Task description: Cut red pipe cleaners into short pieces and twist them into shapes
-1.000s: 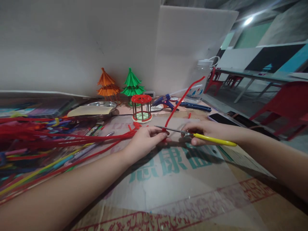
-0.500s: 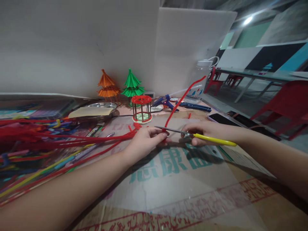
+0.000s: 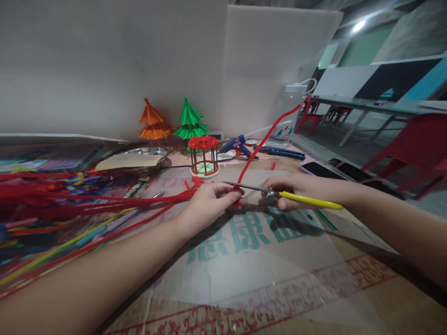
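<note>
My left hand (image 3: 209,203) pinches the lower end of a long red pipe cleaner (image 3: 265,138) that rises up and to the right. My right hand (image 3: 296,188) grips yellow-handled scissors (image 3: 279,193), whose blades point left and meet the pipe cleaner just above my left fingers. Both hands hover over a flattened cardboard sheet (image 3: 244,260) with green printed characters.
A pile of red and coloured pipe cleaners (image 3: 52,204) lies at the left. Behind stand a small red pavilion model (image 3: 204,157), an orange (image 3: 152,122) and a green paper tree (image 3: 190,121), a metal dish (image 3: 146,152), a blue glue gun (image 3: 239,145), a plastic jug (image 3: 289,116) and a phone (image 3: 319,170). Red chairs (image 3: 412,149) are at the right.
The view has shifted slightly; hands, scissors and pipe cleaner keep the same pose.
</note>
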`<action>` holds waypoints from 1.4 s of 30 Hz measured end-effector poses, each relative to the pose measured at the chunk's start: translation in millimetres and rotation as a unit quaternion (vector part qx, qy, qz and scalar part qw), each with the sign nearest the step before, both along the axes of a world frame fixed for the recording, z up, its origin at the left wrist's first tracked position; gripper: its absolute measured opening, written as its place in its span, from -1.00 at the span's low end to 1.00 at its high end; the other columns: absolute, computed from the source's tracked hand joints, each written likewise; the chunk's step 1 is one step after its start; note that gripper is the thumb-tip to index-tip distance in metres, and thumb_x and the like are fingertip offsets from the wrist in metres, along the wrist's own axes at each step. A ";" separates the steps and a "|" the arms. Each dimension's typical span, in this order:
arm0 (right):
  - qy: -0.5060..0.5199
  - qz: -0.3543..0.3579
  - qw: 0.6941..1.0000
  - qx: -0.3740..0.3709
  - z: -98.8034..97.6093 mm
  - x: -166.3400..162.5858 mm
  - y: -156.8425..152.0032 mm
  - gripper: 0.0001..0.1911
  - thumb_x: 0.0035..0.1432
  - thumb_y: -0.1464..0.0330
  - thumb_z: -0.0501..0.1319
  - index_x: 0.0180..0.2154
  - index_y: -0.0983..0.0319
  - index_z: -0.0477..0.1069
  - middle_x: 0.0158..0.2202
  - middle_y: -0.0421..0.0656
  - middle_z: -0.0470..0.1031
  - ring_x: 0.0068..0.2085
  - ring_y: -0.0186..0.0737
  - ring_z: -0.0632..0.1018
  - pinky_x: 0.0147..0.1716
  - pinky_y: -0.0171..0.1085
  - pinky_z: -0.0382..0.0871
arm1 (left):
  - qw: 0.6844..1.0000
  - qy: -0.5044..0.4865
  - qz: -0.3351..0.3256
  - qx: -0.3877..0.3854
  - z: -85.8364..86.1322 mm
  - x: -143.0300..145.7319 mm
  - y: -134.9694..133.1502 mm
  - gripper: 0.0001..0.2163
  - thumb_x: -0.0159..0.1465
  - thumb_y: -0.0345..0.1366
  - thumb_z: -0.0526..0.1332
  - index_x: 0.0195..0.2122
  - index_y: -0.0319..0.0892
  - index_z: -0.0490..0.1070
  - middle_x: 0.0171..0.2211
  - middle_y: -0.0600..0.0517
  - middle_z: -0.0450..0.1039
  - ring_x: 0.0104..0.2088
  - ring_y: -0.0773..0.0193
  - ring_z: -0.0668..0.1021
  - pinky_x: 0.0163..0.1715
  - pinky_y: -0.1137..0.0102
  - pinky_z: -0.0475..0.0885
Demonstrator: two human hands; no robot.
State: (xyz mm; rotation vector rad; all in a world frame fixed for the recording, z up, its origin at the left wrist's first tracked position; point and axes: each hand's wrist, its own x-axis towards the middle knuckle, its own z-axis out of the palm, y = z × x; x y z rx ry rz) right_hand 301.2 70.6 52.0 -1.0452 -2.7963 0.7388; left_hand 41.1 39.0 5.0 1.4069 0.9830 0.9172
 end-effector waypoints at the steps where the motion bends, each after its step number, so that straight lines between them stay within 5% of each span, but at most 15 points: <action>1: 0.000 0.002 1.000 0.000 0.6 -0.5 0.1 -0.41 0.19 -0.12 0.13 -0.07 0.25 0.42 -0.20 -0.08 0.46 -0.21 -0.12 0.46 -0.27 -0.24 0.28 | 1.000 0.001 -0.002 0.002 0.1 -0.1 0.0 -0.90 0.27 -0.32 0.28 -0.28 -0.24 0.56 -0.33 -0.07 0.67 -0.40 0.33 0.64 -0.34 0.48 0.50; 42: 0.022 0.007 1.000 -0.013 1.4 -2.7 2.5 -0.40 0.14 -0.11 0.21 -0.09 0.26 0.48 -0.14 -0.04 0.53 -0.13 -0.06 0.50 -0.18 -0.21 0.32 | 0.999 0.019 -0.010 0.024 -1.6 -1.6 -0.4 -0.85 0.27 -0.27 0.28 -0.25 -0.24 0.57 -0.29 -0.09 0.67 -0.37 0.29 0.64 -0.26 0.41 0.52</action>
